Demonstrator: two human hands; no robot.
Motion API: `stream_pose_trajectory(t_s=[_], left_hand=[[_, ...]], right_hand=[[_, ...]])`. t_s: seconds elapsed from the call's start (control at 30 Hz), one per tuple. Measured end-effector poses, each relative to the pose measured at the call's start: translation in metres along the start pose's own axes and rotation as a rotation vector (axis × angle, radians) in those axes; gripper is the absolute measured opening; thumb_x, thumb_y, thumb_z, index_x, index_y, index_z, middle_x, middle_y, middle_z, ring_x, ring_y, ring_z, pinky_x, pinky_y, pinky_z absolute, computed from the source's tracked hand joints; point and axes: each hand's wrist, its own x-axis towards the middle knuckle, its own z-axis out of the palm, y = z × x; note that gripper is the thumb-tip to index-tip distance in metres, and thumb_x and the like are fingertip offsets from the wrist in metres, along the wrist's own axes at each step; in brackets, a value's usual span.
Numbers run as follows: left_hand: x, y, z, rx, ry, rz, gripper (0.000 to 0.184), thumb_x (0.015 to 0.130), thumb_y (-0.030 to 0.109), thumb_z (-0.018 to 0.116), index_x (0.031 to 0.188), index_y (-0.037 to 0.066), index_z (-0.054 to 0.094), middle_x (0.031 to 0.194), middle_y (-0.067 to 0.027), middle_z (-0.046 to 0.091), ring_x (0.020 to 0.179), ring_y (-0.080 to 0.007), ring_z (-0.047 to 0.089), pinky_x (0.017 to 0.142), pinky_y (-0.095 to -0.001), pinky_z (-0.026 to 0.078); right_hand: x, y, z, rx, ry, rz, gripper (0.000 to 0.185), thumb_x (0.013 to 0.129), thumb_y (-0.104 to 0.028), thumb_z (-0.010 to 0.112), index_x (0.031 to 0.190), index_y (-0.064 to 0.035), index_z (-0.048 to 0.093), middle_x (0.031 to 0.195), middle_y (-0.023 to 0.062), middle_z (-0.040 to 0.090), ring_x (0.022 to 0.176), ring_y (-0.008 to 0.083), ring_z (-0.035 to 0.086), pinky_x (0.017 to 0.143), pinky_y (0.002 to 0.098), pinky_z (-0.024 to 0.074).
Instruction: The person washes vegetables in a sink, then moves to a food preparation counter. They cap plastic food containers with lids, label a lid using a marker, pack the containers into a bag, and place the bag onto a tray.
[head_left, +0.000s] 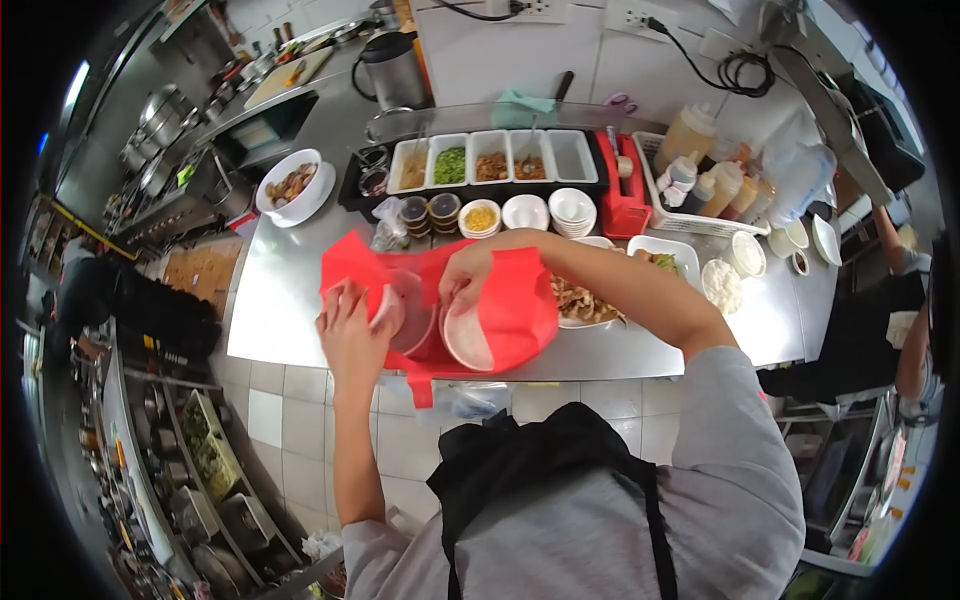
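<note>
A red bag (pixel 520 310) of soft cloth-like material stands spread out at the near edge of the steel counter. Inside it on the right sits a round white-topped tub (pixel 468 338), and beside it on the left is a round translucent container (pixel 412 315). My left hand (pixel 352 325) is closed at the left side of the bag, against the translucent container. Reaching into the bag from the far side, my right hand (pixel 463 277) has its fingers curled down at the tub's rim. The fingertips of the right hand are partly hidden.
Behind the bag stand a condiment rack (pixel 490 170), stacked white bowls (pixel 572 212) and small cups (pixel 445 212). Plated food (pixel 585 300) lies to the right, near a basket of sauce bottles (pixel 700 190). A white bowl (pixel 295 190) sits left. Other people work at both sides.
</note>
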Motion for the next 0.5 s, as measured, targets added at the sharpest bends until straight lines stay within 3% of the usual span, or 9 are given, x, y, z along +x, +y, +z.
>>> stream_pose_trajectory(t_s=[0.1, 0.23, 0.33, 0.4, 0.43, 0.47, 0.5], left_hand=[[-0.007, -0.004, 0.003, 0.075, -0.030, -0.089, 0.034, 0.070, 0.021, 0.064, 0.092, -0.004, 0.060, 0.114, -0.0140, 0.054, 0.110, -0.0304, 0.046, 0.086, -0.0408, 0.035], [-0.001, 0.013, 0.003, 0.100, -0.056, -0.048, 0.030, 0.072, 0.019, 0.063, 0.092, -0.003, 0.060, 0.113, -0.0118, 0.054, 0.111, -0.0294, 0.043, 0.086, -0.0415, 0.034], [-0.002, 0.009, 0.003, -0.027, -0.028, -0.075, 0.028, 0.076, 0.019, 0.061, 0.094, -0.002, 0.060, 0.113, -0.0112, 0.053, 0.112, -0.0301, 0.040, 0.088, -0.0417, 0.034], [-0.004, 0.007, -0.006, -0.237, 0.015, -0.110, 0.028, 0.079, 0.019, 0.060, 0.097, -0.002, 0.060, 0.114, -0.0118, 0.052, 0.112, -0.0312, 0.039, 0.089, -0.0414, 0.034], [-0.010, 0.006, -0.011, -0.379, 0.008, -0.280, 0.027, 0.085, 0.020, 0.056, 0.099, -0.002, 0.060, 0.107, -0.0108, 0.057, 0.102, -0.0258, 0.050, 0.084, -0.0356, 0.039], [-0.011, 0.007, -0.019, -0.551, 0.026, -0.375, 0.026, 0.086, 0.020, 0.056, 0.098, -0.002, 0.060, 0.103, -0.0098, 0.059, 0.097, -0.0228, 0.052, 0.082, -0.0333, 0.040], [-0.010, 0.009, -0.031, -0.724, 0.040, -0.469, 0.026, 0.086, 0.020, 0.055, 0.097, -0.002, 0.060, 0.099, -0.0088, 0.060, 0.091, -0.0199, 0.054, 0.079, -0.0310, 0.041]], right_hand=[[-0.001, 0.005, 0.006, -0.017, 0.079, 0.019, 0.033, 0.081, -0.028, 0.059, 0.099, 0.0004, 0.060, 0.090, 0.0100, 0.064, 0.084, 0.0173, 0.059, 0.075, 0.0294, 0.0444], [-0.012, -0.006, 0.005, -0.025, 0.143, 0.011, 0.033, 0.081, -0.027, 0.058, 0.101, -0.0008, 0.061, 0.093, 0.0098, 0.064, 0.085, 0.0169, 0.059, 0.076, 0.0301, 0.0450], [-0.057, -0.029, -0.006, -0.107, 0.629, -0.076, 0.030, 0.083, -0.026, 0.057, 0.102, -0.0030, 0.062, 0.094, 0.0088, 0.064, 0.085, 0.0158, 0.059, 0.076, 0.0294, 0.0457], [-0.114, -0.028, -0.017, -0.027, 0.909, 0.001, 0.028, 0.085, -0.026, 0.055, 0.102, -0.0056, 0.063, 0.094, 0.0065, 0.065, 0.085, 0.0140, 0.059, 0.074, 0.0272, 0.0463], [-0.147, -0.022, -0.018, -0.069, 1.064, 0.215, 0.031, 0.084, -0.032, 0.057, 0.101, -0.0073, 0.064, 0.089, 0.0078, 0.065, 0.079, 0.0137, 0.059, 0.069, 0.0273, 0.0458], [-0.183, -0.026, -0.014, -0.111, 1.182, 0.485, 0.030, 0.084, -0.031, 0.055, 0.102, -0.0083, 0.064, 0.089, 0.0114, 0.065, 0.079, 0.0188, 0.060, 0.071, 0.0292, 0.0456], [-0.227, 0.002, -0.011, -0.324, 1.201, 0.620, 0.030, 0.085, -0.029, 0.051, 0.102, -0.0079, 0.063, 0.089, 0.0157, 0.063, 0.080, 0.0256, 0.060, 0.072, 0.0324, 0.0452]])
